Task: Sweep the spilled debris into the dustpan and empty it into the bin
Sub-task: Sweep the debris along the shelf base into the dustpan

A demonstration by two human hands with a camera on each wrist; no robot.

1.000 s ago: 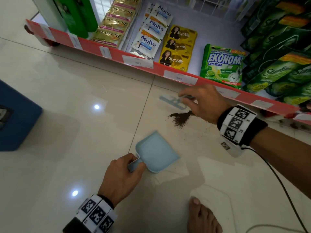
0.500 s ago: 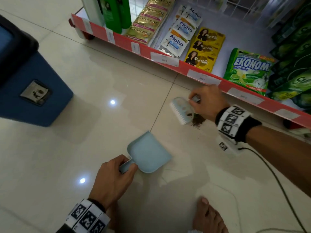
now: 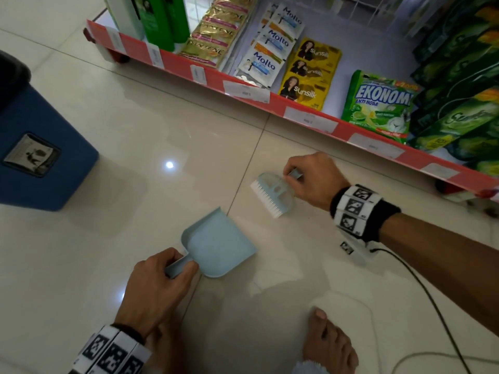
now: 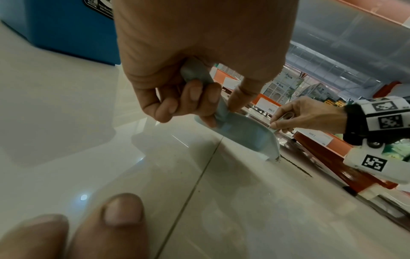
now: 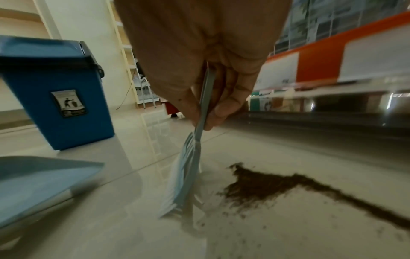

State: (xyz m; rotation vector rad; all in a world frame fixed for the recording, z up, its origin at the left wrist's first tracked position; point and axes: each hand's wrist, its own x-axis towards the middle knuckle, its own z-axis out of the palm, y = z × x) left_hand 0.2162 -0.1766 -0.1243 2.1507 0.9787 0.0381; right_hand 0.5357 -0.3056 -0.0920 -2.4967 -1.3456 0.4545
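You're gripping the brush (image 3: 272, 194) handle in your right hand (image 3: 314, 182) — it's now swung past the debris (image 5: 261, 185), bristles facing the dustpan (image 3: 218, 244). Your left hand (image 3: 159, 287) is clamping the dustpan's handle, pan still empty — the bin (image 3: 35, 149) waiting well left.

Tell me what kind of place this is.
Most likely a small shop: a low shelf with paper price tags along its red edge, stocked with shampoo sachets and a detergent pack.

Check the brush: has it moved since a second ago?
Yes. The brush in the right hand has come away from the red shelf edge, towards the dustpan.
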